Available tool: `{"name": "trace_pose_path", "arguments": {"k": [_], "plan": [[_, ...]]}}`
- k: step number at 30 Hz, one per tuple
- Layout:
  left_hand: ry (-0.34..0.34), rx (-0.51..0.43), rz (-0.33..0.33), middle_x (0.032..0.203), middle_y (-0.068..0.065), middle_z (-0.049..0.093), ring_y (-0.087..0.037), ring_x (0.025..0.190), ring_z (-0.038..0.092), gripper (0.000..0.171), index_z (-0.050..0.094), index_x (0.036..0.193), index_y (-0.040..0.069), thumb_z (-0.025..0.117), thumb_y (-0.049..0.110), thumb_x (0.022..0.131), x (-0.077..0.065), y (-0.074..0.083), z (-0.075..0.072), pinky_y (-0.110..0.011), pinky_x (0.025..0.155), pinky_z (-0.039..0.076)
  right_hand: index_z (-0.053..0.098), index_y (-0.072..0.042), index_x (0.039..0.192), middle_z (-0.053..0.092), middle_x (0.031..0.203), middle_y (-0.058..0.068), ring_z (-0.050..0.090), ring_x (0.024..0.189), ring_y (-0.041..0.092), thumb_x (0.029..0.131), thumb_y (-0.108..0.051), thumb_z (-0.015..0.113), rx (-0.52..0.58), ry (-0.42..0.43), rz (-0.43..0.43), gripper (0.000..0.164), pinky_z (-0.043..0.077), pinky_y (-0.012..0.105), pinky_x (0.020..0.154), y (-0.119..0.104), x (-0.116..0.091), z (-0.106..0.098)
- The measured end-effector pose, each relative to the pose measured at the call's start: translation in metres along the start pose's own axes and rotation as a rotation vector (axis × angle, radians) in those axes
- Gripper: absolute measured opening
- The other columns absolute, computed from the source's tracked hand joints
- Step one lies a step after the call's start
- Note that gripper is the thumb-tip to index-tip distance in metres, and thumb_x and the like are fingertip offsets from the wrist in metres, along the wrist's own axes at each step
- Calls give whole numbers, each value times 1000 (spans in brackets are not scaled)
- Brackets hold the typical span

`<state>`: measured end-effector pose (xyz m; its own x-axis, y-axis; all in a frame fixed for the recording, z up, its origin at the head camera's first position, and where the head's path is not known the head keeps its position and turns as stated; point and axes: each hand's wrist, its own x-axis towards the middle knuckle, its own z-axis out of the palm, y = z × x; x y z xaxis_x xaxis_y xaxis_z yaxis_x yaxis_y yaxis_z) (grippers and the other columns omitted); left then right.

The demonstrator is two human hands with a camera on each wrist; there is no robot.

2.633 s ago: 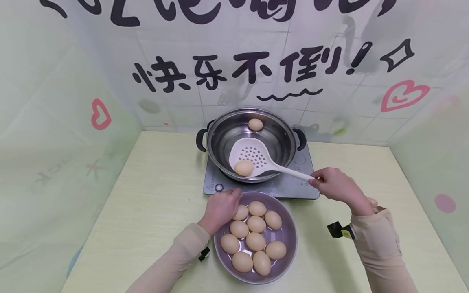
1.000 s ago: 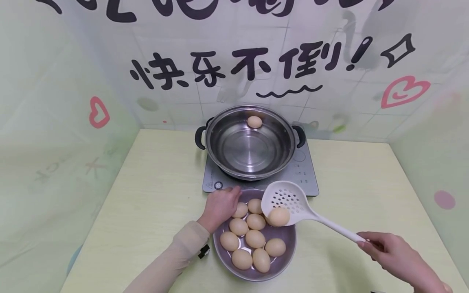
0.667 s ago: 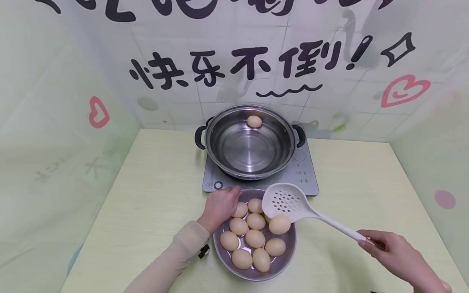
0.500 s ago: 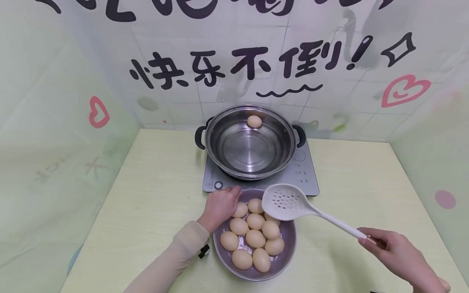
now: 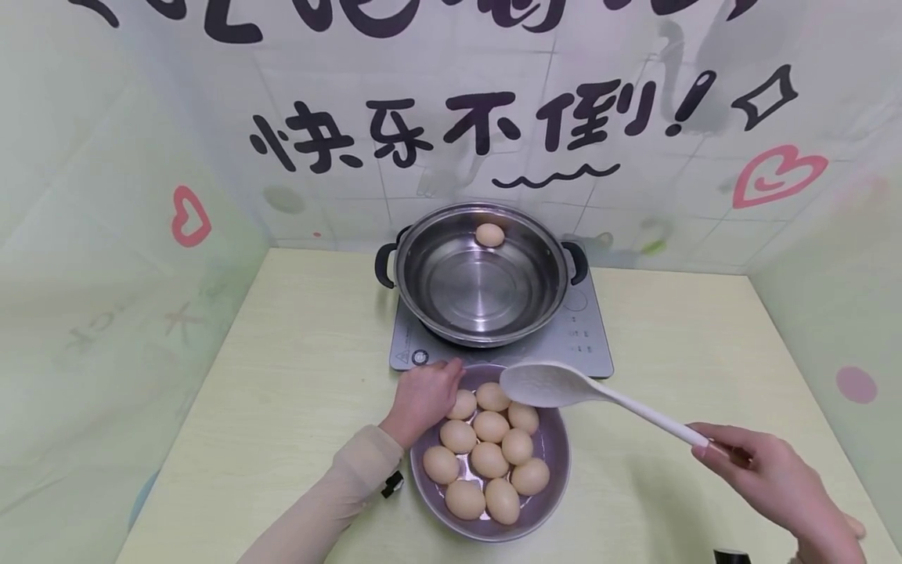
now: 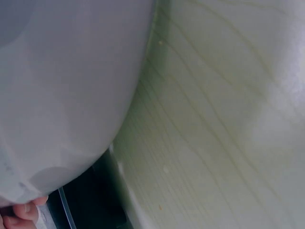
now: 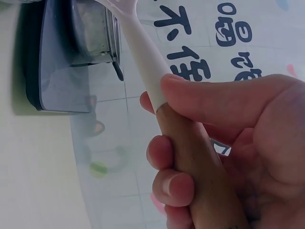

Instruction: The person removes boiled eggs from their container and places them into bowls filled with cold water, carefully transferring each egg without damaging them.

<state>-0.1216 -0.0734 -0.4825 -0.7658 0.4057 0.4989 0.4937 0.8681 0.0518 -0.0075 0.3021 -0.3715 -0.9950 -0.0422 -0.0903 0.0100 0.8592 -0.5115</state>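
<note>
My right hand (image 5: pixel 771 474) grips the wooden handle (image 7: pixel 193 157) of a white slotted spoon (image 5: pixel 546 385), thumb laid along it in the right wrist view. The spoon's head is tilted, carries no egg, and hangs over the upper right rim of a purple-grey bowl (image 5: pixel 553 439). Several brown eggs (image 5: pixel 491 427) lie in this bowl. At its upper left rim my left hand (image 5: pixel 426 394) holds on; its fingers (image 6: pixel 26 212) show under the bowl's pale outer side in the left wrist view. One more egg (image 5: pixel 489 235) sits inside the steel pot (image 5: pixel 481 294), near the back wall.
The black-handled pot stands on a grey induction cooker (image 5: pixel 588 345), directly behind the bowl. The light wooden table (image 5: pixel 317 352) extends to both sides. Printed wall sheets (image 5: pixel 352 219) enclose the back and sides.
The slotted spoon came from the pot to the bowl with an egg on it. It tilted, and the egg rolled off among the others. My left hand stayed at the rim.
</note>
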Motion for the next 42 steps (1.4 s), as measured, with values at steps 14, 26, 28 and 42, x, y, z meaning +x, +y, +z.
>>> {"name": "trace_pose_path", "arguments": {"k": [14, 26, 28, 42], "plan": [[29, 15, 3, 54, -1, 54, -19, 40, 51, 21, 51, 69, 12, 62, 23, 84, -2, 0, -1, -31, 33, 32, 58, 1, 108, 41, 58, -3, 33, 45, 4, 90, -13, 55, 100, 57, -189, 23, 29, 24, 40, -37, 66, -15], [21, 13, -3, 54, 0, 53, -18, 39, 50, 20, 52, 70, 12, 62, 23, 84, -1, 1, -3, -30, 33, 32, 49, -6, 103, 51, 58, 5, 43, 51, 18, 88, -12, 56, -39, 198, -186, 18, 31, 31, 47, -88, 154, -7], [24, 14, -5, 54, 0, 53, -18, 39, 49, 20, 51, 70, 13, 62, 23, 83, -2, 1, -3, -30, 33, 32, 49, -6, 103, 53, 63, 7, 46, 56, 22, 88, -13, 56, -43, 205, -160, 18, 32, 33, 49, -93, 164, -3], [51, 13, 14, 52, 1, 52, -16, 37, 48, 19, 52, 70, 12, 58, 22, 85, -2, 0, -2, -29, 32, 32, 48, -4, 106, 54, 89, 22, 51, 76, 35, 88, -11, 53, -57, 206, -97, 20, 38, 45, 60, -99, 199, 23]]}}
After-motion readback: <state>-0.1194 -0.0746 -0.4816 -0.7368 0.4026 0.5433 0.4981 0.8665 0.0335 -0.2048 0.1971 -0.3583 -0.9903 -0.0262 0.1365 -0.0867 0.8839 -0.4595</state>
